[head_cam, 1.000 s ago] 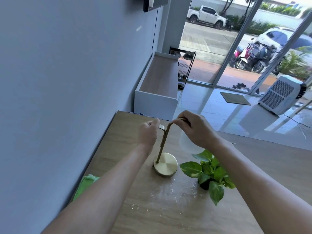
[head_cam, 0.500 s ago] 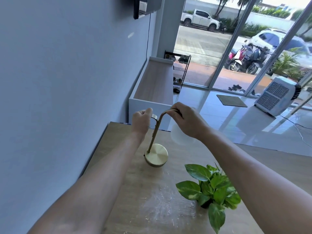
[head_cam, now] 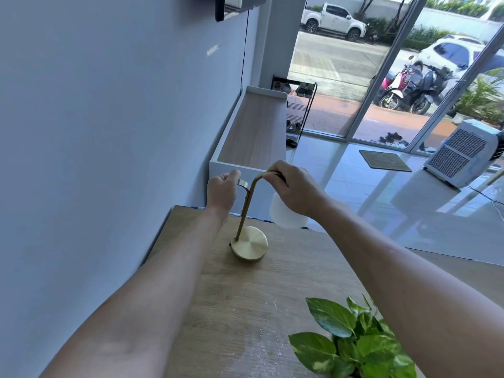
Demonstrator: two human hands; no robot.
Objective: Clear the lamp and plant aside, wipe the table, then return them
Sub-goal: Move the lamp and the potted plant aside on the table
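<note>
I judge the clearing only begun: my brass lamp (head_cam: pixel 249 227) stands near the far end of the wooden table (head_cam: pixel 245 309), the pothos plant (head_cam: pixel 354 347) sits near me, and pale smears on the wood say the wiping is not yet done. Both arms reach forward. My left hand (head_cam: pixel 222 190) is closed on the small rear bracket, and my right hand (head_cam: pixel 293 190) is closed over the stem's bend above the white shade (head_cam: pixel 283 216).

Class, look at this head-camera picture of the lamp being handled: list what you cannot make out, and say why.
- Plant pot: cut off by the bottom edge under the green leafy plant.
- Top of the white frosted lamp shade: covered by the right hand.
- End of the brass lamp's side bracket: inside the left hand.
- Wooden table's near edge: out of frame.
</note>
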